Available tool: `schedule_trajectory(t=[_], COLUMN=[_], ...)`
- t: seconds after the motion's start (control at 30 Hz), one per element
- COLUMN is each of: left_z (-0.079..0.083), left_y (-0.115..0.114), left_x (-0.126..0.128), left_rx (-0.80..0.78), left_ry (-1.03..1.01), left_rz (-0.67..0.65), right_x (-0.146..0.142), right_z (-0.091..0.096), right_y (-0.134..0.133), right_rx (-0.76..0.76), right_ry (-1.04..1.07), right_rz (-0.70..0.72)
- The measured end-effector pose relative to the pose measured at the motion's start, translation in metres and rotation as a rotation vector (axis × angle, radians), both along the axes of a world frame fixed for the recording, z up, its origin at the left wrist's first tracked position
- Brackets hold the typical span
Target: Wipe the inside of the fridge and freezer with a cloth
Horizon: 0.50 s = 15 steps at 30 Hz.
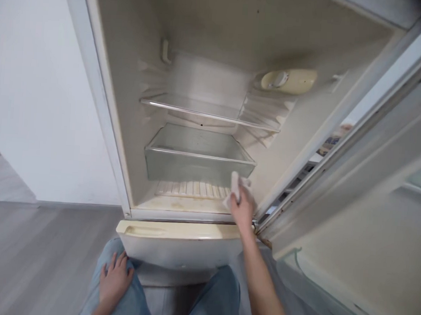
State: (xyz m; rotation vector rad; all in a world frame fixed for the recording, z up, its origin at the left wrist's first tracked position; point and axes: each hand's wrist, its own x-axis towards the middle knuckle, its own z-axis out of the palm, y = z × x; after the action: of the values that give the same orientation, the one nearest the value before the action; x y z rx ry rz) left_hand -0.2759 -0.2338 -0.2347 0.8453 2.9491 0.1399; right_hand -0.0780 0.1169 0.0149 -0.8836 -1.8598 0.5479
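Observation:
My right hand (242, 208) reaches into the open fridge and is closed on a white cloth (235, 185), held against the lower right corner beside the clear drawer (196, 163). My left hand (114, 278) lies flat on my left knee with its fingers spread, holding nothing. Below the drawer runs a ribbed white floor (190, 189) with yellowish stains along its front edge.
A glass shelf (206, 112) spans the fridge above the drawer, and a yellowed thermostat dial (288, 80) sits on the right wall. The fridge door (373, 186) stands open to the right. A closed lower door (176, 243) is in front of my knees. Grey wood floor lies left.

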Motion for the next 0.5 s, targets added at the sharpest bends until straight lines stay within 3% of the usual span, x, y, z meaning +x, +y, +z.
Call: schedule_trajectory(t=[0.07, 0.13, 0.2, 0.3, 0.4, 0.5], left_z=[-0.003, -0.006, -0.008, -0.007, -0.004, 0.000], left_y=[0.000, 0.001, 0.002, 0.004, 0.006, 0.007], left_x=[-0.002, -0.004, -0.006, -0.008, -0.009, -0.008], left_rx=[-0.044, -0.073, -0.082, -0.116, -0.168, -0.212], left_ry=[0.018, 0.037, 0.048, 0.040, 0.028, 0.016], left_rz=[0.000, 0.004, 0.008, 0.016, 0.018, 0.023], right_x=[-0.012, -0.020, -0.022, -0.018, -0.008, 0.003], right_z=[-0.013, -0.025, -0.032, -0.034, -0.021, 0.019], right_y=[-0.001, -0.003, -0.009, -0.018, -0.021, -0.015], right_rx=[0.081, 0.118, 0.129, 0.073, -0.220, -0.671], right_ry=[-0.280, -0.424, -0.449, -0.327, -0.133, 0.188], right_rz=[0.042, 0.025, 0.042, 0.109, 0.265, 0.393])
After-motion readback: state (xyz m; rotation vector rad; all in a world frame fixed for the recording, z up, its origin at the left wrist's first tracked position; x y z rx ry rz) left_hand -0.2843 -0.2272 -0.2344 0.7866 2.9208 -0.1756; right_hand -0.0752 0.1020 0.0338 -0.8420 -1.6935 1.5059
